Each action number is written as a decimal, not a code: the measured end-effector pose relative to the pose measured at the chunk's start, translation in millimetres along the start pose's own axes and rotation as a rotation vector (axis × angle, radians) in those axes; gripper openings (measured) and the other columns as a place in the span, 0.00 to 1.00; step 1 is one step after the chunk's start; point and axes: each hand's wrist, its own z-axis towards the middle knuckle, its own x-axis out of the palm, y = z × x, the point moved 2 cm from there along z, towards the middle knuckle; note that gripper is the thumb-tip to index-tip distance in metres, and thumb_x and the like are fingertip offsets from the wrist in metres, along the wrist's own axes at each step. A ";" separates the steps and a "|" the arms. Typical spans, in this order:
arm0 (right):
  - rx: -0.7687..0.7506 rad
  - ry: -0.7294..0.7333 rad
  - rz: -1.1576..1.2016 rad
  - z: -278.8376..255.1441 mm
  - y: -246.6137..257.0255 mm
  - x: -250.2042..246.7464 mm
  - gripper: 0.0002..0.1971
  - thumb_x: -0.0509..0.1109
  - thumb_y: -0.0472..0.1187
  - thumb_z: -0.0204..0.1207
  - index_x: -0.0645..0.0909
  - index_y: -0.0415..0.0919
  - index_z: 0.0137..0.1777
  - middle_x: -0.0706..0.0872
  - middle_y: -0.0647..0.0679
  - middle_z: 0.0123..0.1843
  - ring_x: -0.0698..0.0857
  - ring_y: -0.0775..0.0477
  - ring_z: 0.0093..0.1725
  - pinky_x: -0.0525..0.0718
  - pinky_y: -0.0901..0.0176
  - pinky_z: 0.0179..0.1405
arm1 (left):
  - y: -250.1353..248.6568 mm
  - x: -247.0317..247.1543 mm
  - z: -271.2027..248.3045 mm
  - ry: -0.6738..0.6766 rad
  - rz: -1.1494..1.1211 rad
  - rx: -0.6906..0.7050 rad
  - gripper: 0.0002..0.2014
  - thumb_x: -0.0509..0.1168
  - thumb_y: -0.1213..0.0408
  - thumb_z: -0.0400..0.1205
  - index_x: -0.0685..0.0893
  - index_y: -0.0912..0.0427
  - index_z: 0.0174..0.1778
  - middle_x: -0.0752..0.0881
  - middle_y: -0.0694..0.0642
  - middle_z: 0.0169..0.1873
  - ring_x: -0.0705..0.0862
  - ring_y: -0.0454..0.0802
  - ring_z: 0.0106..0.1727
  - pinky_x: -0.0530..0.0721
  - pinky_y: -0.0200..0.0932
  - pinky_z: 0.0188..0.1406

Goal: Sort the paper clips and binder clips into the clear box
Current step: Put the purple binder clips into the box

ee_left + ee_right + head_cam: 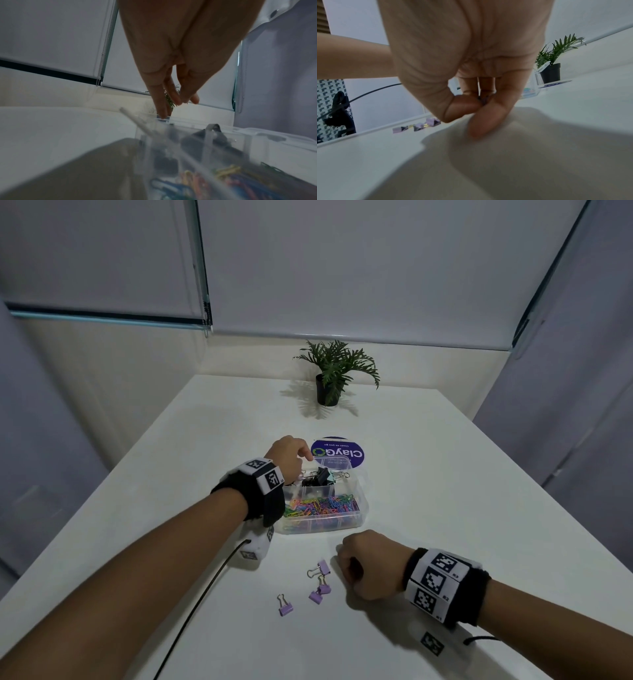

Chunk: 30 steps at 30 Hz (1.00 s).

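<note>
left hand (289, 455): over the far-left corner of the clear box, fingers relaxed and pointing down, nothing in them. In the left wrist view the fingertips (162, 112) hang just above the box's far rim.
clear box (356, 518): middle of the white table (445, 508), lid off, divided into compartments.
far compartment: black binder clips (317, 478) piled up, silver handles sticking out.
near compartment: coloured paper clips (322, 505), full layer across the width.
loose purple binder clips (320, 583): on the table in front of the box, three bunched close together.
single purple binder clip (285, 606): lies apart, left and nearer than the bunch.
right hand (366, 563): just right of the bunch, knuckles up, low over the table, fingers curled in. In the right wrist view thumb and fingers pinch something small and purplish at the tips; too blurred to call it a clip for sure.
round purple sticker (337, 453): flat on the table behind the box, white lettering.
potted plant (334, 374): far end of the table, black pot, upright.
cable (202, 594): black, runs from the left wrist rig across the table toward the near edge.
</note>
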 end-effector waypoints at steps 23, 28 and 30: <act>0.204 -0.502 0.323 93.1 -20.8 -92.5 0.10 0.66 0.27 0.71 0.84 0.41 0.44 0.88 0.38 0.54 0.82 0.44 0.45 0.74 0.63 0.43 | 8.3 18.0 -145.6 0.668 0.308 0.243 0.21 0.73 0.53 0.71 0.76 0.50 0.58 0.74 0.49 0.52 0.70 0.38 0.35 0.69 0.31 0.32; 0.100 -0.451 0.217 78.0 -12.3 -83.1 0.14 0.65 0.27 0.70 0.85 0.38 0.52 0.86 0.41 0.57 0.83 0.42 0.52 0.75 0.61 0.46 | 9.7 16.2 -144.7 0.604 0.273 0.291 0.12 0.68 0.58 0.77 0.82 0.56 0.55 0.73 0.48 0.47 0.74 0.43 0.41 0.68 0.25 0.35; 0.002 -0.433 0.198 61.7 -3.1 -77.7 0.11 0.67 0.28 0.68 0.86 0.38 0.47 0.88 0.41 0.51 0.82 0.47 0.43 0.81 0.56 0.42 | 10.3 16.2 -143.9 0.581 0.262 0.301 0.11 0.67 0.59 0.78 0.83 0.56 0.54 0.74 0.48 0.46 0.74 0.40 0.38 0.67 0.23 0.34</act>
